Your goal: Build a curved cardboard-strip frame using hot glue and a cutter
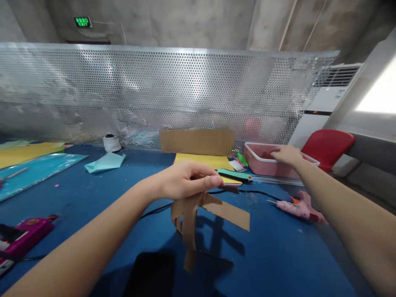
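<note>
Grasped near its top by the left hand [185,179], the cardboard piece [190,218] was over the blue table [278,255], contact unclear. Into the pink bin [261,166] reached the right hand [286,155]; its fingertips were hidden, so I could not tell whether it held anything. Nearby lay the pink glue gun [298,209] and smaller green cutter [233,175]. Steadying while reaching seemed the step; the next move appeared to call for a light pinch, sparing the thin cardboard.

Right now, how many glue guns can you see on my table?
1. The pink glue gun lies on the blue table, on the near side of the pink basket where your right hand is. The basket's inside is mostly hidden, so another could be in there.
</note>
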The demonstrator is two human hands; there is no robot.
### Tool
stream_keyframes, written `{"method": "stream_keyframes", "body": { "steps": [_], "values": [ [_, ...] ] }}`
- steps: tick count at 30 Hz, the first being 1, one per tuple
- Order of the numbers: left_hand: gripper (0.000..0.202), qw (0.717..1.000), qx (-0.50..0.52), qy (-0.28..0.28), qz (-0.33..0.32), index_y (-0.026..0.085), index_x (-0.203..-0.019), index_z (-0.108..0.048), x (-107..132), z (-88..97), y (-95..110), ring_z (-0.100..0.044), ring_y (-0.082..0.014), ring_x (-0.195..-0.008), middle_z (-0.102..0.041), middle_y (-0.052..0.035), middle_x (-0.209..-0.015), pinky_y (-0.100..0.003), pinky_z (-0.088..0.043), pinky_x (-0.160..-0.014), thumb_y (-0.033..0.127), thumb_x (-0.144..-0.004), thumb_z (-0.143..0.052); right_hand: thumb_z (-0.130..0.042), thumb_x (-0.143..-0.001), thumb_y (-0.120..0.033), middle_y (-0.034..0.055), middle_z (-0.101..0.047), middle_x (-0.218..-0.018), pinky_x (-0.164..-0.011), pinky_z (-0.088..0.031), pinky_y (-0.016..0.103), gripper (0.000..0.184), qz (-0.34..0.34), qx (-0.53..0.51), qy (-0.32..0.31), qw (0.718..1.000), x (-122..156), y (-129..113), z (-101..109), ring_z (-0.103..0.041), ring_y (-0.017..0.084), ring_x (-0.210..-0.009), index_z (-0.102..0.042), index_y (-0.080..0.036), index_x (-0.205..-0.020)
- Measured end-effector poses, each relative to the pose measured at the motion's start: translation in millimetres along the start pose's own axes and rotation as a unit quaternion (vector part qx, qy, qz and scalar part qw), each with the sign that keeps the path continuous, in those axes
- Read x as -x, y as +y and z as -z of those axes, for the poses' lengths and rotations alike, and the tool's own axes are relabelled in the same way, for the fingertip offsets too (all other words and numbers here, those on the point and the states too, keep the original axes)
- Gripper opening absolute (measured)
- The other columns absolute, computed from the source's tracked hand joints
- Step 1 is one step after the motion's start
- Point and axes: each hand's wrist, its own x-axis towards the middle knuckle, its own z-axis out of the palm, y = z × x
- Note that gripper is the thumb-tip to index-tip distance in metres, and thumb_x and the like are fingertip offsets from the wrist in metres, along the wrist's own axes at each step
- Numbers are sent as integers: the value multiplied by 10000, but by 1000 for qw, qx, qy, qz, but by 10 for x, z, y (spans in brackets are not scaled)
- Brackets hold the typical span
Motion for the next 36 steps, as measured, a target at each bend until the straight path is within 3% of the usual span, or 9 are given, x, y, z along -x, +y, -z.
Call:
{"method": "stream_keyframes", "body": {
  "steps": [3, 6, 10, 14, 20, 24, 28, 30, 36],
  "values": [
    [476, 1000, -24, -20, 0, 176, -1190, -626, -42, -54, -8, -491, -128, -637, -590, -3, -745, -223, -375, -571, 525, -907, -467, -551, -929, -327, 104, -611, -1184, -920, -489, 442, 259, 71, -69, 6, 995, 82, -129, 34, -594, 226, -1053, -621, -163, -1116],
    [445, 996, -67, -53, -15, 203, -1259, -581, -119, -104, -11, -496, -136, -627, -563, 16, -703, -235, -372, -584, 449, -897, -498, -535, -884, -304, 123, -685, -1047, -983, -441, 441, 233, 150, -151, -55, 976, 293, -419, 57, -608, 265, -1050, -695, -145, -945],
    [387, 982, -144, -111, -41, 227, -1218, -604, -315, -179, -25, -560, -171, -690, -596, 8, -726, -265, -410, -642, 301, -852, -502, -573, -807, -383, 69, -703, -1071, -871, -519, 363, 330, 254, -273, -214, 903, 692, -859, 106, -653, 231, -979, -684, -194, -1053],
    [416, 968, -210, -132, -46, 211, -1211, -580, -483, -306, -17, -594, -215, -715, -647, -28, -781, -294, -430, -620, 295, -806, -530, -559, -784, -339, 58, -699, -1075, -849, -536, 370, 356, 281, -353, -308, 837, 1022, -1033, 116, -659, 234, -997, -650, -194, -1097],
    [448, 962, -206, 44, -174, 176, -1311, -477, -416, -544, -23, -562, -262, -1067, -595, -136, -1202, -379, -452, -880, 356, -901, -511, -665, -785, -319, 88, -659, -1090, -845, -546, 367, 554, 229, -457, -344, 788, 1306, -880, -7, -655, 203, -994, -471, -212, -1292],
    [355, 957, -170, 179, -153, 178, -1174, -531, -149, -711, 12, -552, -254, -1063, -598, -134, -1140, -399, -444, -933, 419, -914, -510, -708, -780, -369, 63, -659, -1013, -810, -561, 343, 447, 153, -498, -332, 786, 1436, -853, -16, -660, 165, -888, -563, -201, -1167],
    [400, 965, -157, 204, -53, 194, -1155, -510, 175, -851, 27, -553, -267, -998, -586, -120, -1074, -427, -490, -860, 427, -846, -612, -718, -774, -405, 52, -667, -936, -759, -558, 316, 350, 102, -521, -297, 793, 1574, -881, -25, -652, 150, -825, -599, -193, -1025],
    [238, 969, -156, 190, -22, 207, -1074, -530, 287, -881, 3, -569, -233, -942, -589, -92, -1028, -395, -505, -834, 331, -877, -578, -704, -789, -420, 33, -654, -870, -733, -549, 298, 327, 85, -530, -275, 798, 1648, -911, -39, -639, 137, -786, -593, -197, -1000],
    [136, 959, -157, 236, -32, 218, -1026, -558, 373, -823, -114, -604, -143, -846, -624, -25, -990, -281, -520, -781, 167, -904, -529, -740, -759, -412, 18, -636, -851, -725, -535, 274, 291, 65, -575, -223, 785, 1828, -1036, -48, -626, 131, -778, -618, -218, -938]
  ]
}}
